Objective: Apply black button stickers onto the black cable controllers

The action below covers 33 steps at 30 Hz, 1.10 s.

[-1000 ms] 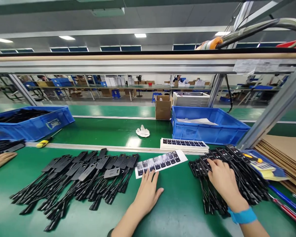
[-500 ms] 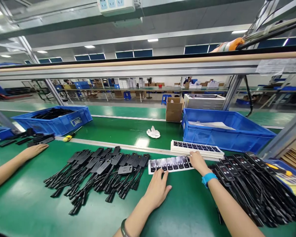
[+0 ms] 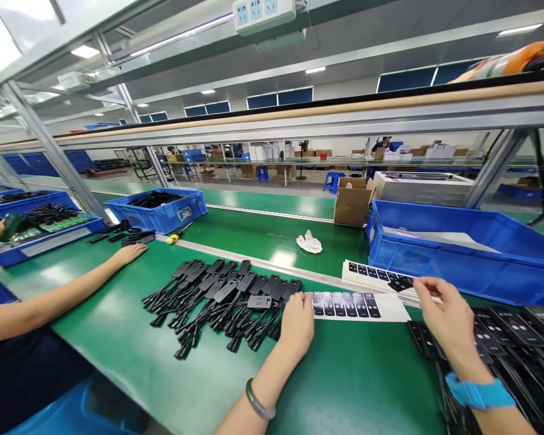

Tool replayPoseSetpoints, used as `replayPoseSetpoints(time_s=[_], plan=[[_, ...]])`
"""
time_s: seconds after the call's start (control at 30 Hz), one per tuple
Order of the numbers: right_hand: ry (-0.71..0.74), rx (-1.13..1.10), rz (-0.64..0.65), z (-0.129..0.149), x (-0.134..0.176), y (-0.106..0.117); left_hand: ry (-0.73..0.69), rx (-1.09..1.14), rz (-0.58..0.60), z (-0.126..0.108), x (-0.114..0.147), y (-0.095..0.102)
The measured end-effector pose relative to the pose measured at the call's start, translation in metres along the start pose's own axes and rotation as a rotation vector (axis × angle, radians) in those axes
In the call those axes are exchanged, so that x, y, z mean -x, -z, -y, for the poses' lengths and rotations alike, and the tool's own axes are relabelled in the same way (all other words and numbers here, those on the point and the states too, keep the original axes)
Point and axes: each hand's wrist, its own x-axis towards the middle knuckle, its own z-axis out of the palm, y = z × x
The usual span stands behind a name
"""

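A white sheet of black stickers (image 3: pixel 390 308) lies on the green table, its right end bare backing. With curled fingers my left hand (image 3: pixel 298 323) grips the sheet's left end. My right hand (image 3: pixel 448 317) is above the sheet's right end, pinching a black sticker (image 3: pixel 399 283) between thumb and finger; whether it is one or two pieces I cannot tell. Behind it sits a stack of sticker sheets (image 3: pixel 362 273). Left of my left hand lies a heap of black cabled controllers (image 3: pixel 226 290). More black controllers (image 3: pixel 503 329), with sticker faces, are piled at the right.
A blue bin (image 3: pixel 457 269) stands behind the stack, beside a cardboard box (image 3: pixel 351 205). A white glove (image 3: pixel 309 242) and a yellow-handled screwdriver (image 3: pixel 173 238) lie farther back. At the left, a co-worker's arm (image 3: pixel 86 284) rests on the table near another blue bin (image 3: pixel 190 211).
My right hand has lifted away to the right, now with a black sticker in it, baring the sheet's right end. My left hand has closed on the sheet's left end. The view has turned left.
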Motion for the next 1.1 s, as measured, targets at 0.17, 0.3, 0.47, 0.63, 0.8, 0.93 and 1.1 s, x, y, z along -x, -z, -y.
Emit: replayPoseSetpoints(time_s=[0.17,0.3,0.47,0.63,0.8,0.93,1.1], plan=[[-0.063,-0.313,0.212,0.01,0.061,0.007,0.194,-0.099,-0.101,0.028,-0.006,0.015],[-0.07,-0.368,0.31,0.013,0.093,0.002,0.173,-0.054,-0.083,0.031,-0.004,0.014],[-0.181,-0.5,0.333,0.018,0.106,-0.001,0.225,0.085,-0.122,0.026,-0.002,0.017],[-0.24,-0.653,0.388,0.029,0.11,0.001,0.312,0.721,-0.019,0.0,0.009,0.02],[-0.289,-0.734,0.436,0.037,0.114,0.002,0.518,1.479,0.378,-0.046,0.03,0.013],[-0.336,-0.707,0.448,0.038,0.115,0.002,0.576,1.677,0.549,-0.067,0.042,0.015],[-0.327,-0.62,0.458,0.041,0.119,0.001,0.549,1.702,0.692,-0.071,0.047,0.021]])
